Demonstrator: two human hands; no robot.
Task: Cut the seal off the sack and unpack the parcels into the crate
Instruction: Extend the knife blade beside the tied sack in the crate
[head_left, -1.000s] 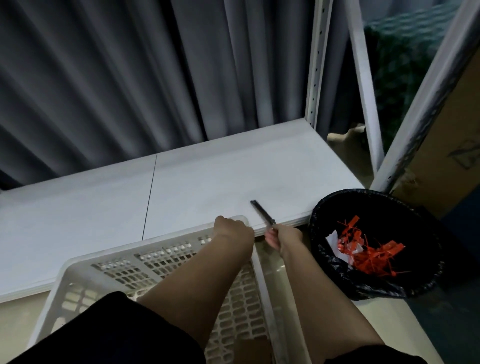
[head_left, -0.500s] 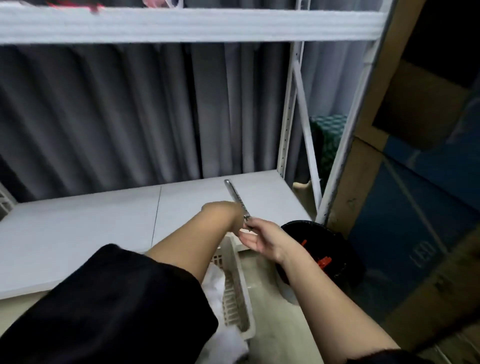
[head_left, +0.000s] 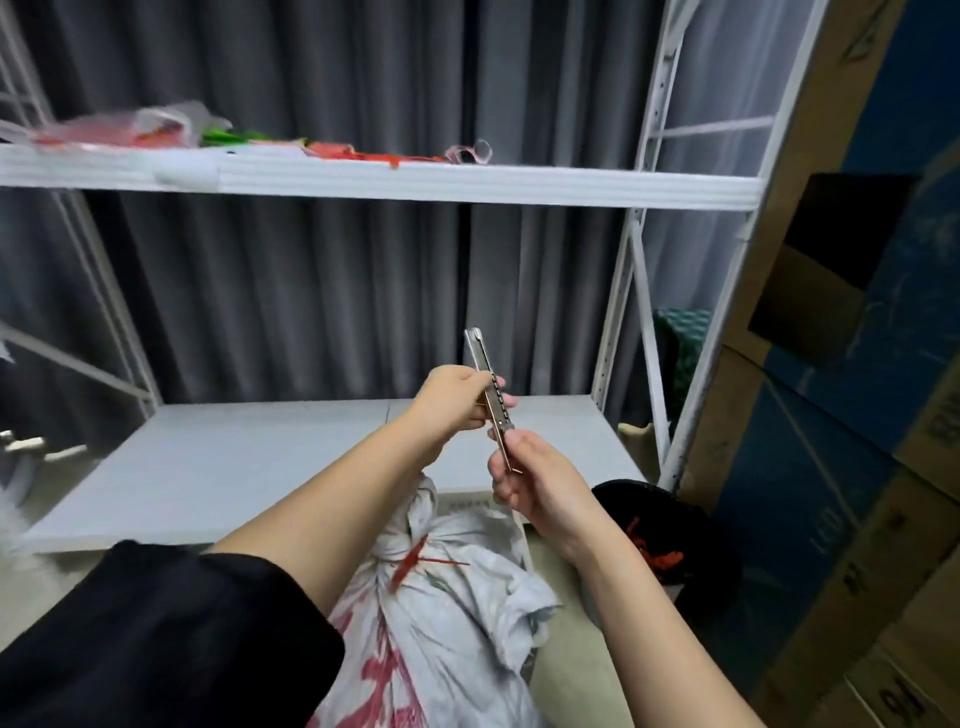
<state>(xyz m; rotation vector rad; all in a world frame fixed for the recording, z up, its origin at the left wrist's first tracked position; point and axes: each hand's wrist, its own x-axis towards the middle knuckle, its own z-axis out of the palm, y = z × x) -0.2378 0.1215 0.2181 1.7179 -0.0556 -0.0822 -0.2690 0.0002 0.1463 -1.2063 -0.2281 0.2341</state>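
both hands grip a slim metal utility knife (head_left: 491, 397), left hand (head_left: 457, 402) above right hand (head_left: 530, 480); below them the soft, floppy white woven sack (head_left: 447, 603) likely needs steadying just under its thin red plastic seal (head_left: 413, 561).

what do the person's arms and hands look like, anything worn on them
The left arm has a loose black short sleeve ending about the elbow; the forearm below it is bare. The right arm is bare as far as the frame shows. The left hand and right hand wear no gloves, and no rings, watch or bracelet show.
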